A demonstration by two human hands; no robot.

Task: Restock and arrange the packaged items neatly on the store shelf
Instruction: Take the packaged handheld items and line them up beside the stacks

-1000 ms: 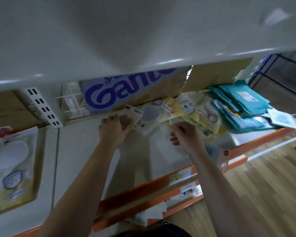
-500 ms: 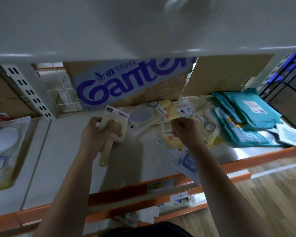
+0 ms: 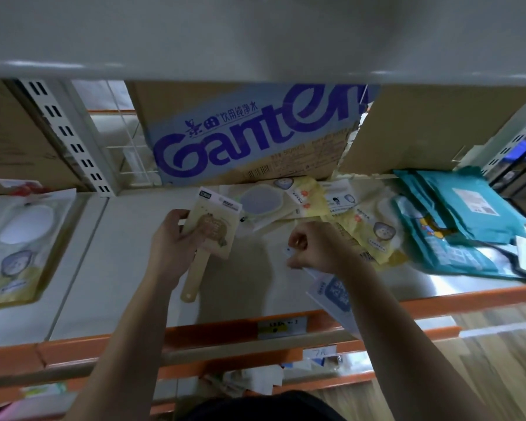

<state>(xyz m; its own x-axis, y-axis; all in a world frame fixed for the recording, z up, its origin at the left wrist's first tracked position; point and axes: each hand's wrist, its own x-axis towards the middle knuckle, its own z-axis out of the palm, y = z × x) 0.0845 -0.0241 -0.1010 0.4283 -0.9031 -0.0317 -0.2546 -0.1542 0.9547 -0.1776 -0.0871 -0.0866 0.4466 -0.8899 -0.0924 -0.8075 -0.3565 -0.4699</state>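
Head view: a sorting step is judged to be in hand, with two packaged items held above the shelf and not yet laid down. A carded wooden brush is gripped at its left edge by the left hand, with the thumb over the card and the handle hanging toward the shelf front. A white and blue packet is pinched at its top by the curled fingers of the right hand and hangs past the shelf front.

For the next move a free place is needed for each item, probably the bare part of the shelf under the hands, where they can be laid flat and square to the edge.

To the right, yellow packets are spread in a loose, overlapping heap, and teal packets are stacked just beside them. This heap is judged to stand in the way of a neat row. A Ganten carton is seen tilted at the back. A larger packet is lying on the neighbouring shelf at the left.
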